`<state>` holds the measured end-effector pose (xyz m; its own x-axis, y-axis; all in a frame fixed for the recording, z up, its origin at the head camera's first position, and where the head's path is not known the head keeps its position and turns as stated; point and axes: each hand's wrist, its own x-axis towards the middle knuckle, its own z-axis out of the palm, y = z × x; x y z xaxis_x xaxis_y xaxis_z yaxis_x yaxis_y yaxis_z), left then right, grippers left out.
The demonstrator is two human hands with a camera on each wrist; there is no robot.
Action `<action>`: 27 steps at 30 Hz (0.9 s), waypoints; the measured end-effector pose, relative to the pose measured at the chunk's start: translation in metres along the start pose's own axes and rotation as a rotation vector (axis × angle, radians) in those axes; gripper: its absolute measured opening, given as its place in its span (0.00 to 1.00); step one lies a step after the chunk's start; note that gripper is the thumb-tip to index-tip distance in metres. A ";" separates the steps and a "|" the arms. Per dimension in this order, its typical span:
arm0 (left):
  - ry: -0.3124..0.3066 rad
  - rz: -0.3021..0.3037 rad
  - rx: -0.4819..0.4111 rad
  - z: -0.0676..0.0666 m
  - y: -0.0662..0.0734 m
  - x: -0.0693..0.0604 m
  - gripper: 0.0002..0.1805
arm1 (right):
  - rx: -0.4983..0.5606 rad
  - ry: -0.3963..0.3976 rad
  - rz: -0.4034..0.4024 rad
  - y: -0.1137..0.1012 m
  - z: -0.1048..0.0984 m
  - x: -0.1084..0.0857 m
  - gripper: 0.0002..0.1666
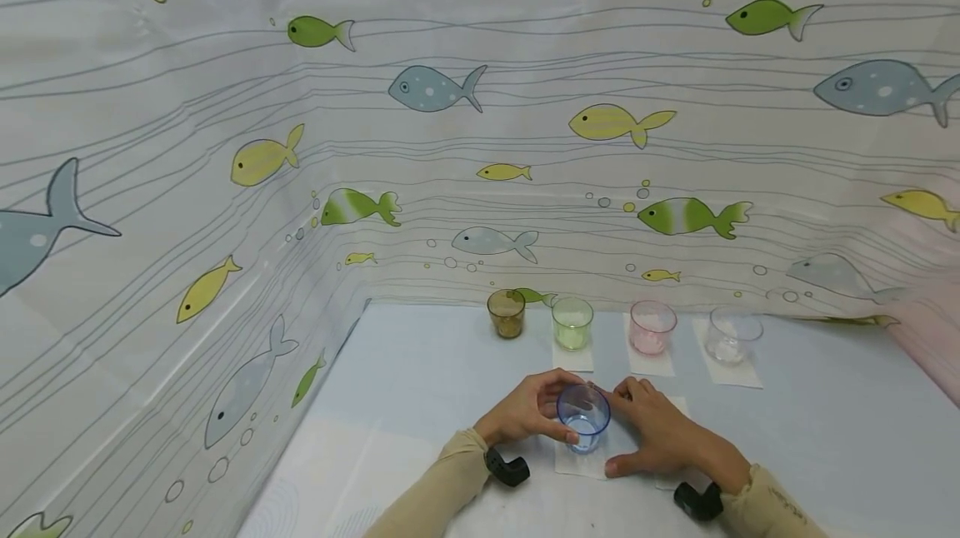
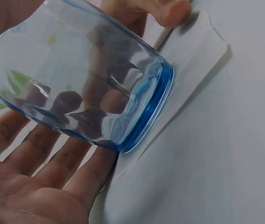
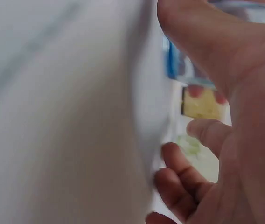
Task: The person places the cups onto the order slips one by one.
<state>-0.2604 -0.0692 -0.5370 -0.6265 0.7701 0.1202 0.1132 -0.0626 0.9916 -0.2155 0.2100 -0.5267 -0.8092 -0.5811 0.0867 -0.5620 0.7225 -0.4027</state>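
A clear blue glass [image 1: 583, 417] stands upright on a white paper square [image 1: 581, 463], near the front of the table. My left hand [image 1: 536, 409] holds it from the left, thumb on the near side and fingers round the far side. The left wrist view shows the glass [image 2: 81, 79] close up, its thick blue base on the paper [image 2: 193, 60]. To the right of the glass is my right hand [image 1: 660, 430], thumb spread away from loosely bent fingers and nothing gripped. Its thumb tip lies by the paper's right edge; whether the index finger touches the glass is unclear.
Behind the hands stand a brown glass [image 1: 507, 315], a green glass [image 1: 572, 326], a pink glass [image 1: 652, 330] and a colourless glass [image 1: 733, 336]; the last three are on paper squares. Another paper [image 1: 677, 406] lies partly under the right hand. A fish-patterned curtain [image 1: 525, 138] encloses the table.
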 end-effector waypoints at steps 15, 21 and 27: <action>0.000 -0.020 0.002 0.002 0.002 0.001 0.42 | 0.020 0.060 0.125 0.041 -0.052 -0.055 0.66; 0.000 -0.026 -0.004 0.001 0.000 0.002 0.42 | 0.002 0.083 0.083 0.058 -0.035 -0.074 0.63; -0.007 -0.021 0.015 -0.001 -0.002 0.000 0.41 | -0.003 0.165 0.041 0.064 -0.026 -0.085 0.61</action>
<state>-0.2611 -0.0695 -0.5390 -0.6236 0.7754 0.0989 0.1115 -0.0370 0.9931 -0.1869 0.3157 -0.5359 -0.8486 -0.4816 0.2189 -0.5280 0.7456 -0.4066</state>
